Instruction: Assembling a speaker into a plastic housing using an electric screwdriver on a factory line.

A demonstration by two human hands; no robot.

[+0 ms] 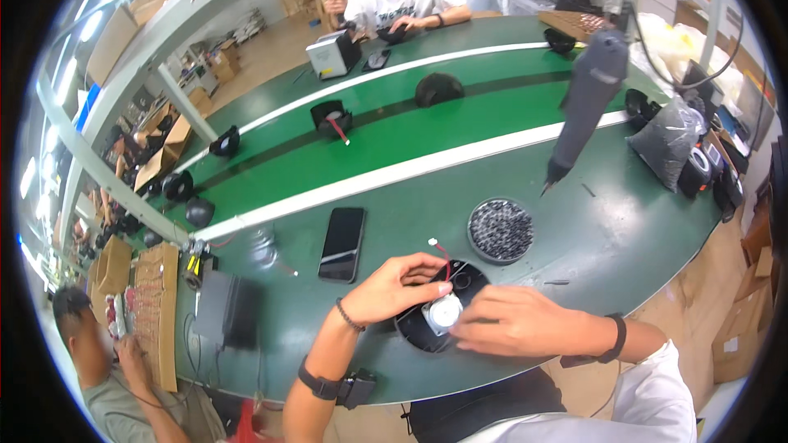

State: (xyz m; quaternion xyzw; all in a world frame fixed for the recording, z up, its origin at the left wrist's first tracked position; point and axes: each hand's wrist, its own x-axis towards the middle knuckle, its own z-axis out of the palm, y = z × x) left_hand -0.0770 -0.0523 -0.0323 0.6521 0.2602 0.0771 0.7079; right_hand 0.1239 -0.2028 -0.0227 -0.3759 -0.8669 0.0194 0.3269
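Note:
On the green bench in front of me lies a black round plastic housing (419, 331). Inside it sits a small speaker (444, 312) with a silvery round back. A red wire (447, 261) rises from the housing and ends in a white connector (432, 242). My left hand (402, 283) is closed at the housing's left side, its thumb tip against the speaker's upper edge. Curled and slightly blurred, my right hand (513, 320) has its fingertips at the speaker's right edge. Whether a small part is between those fingertips is hidden.
A round dish of small dark screws (501, 230) stands beyond my right hand, below a hanging power screwdriver (591, 98). A phone (341, 244) lies to the left. Black housings sit on the green conveyor (394, 143). People work across from me (402, 0) and at left (90, 353).

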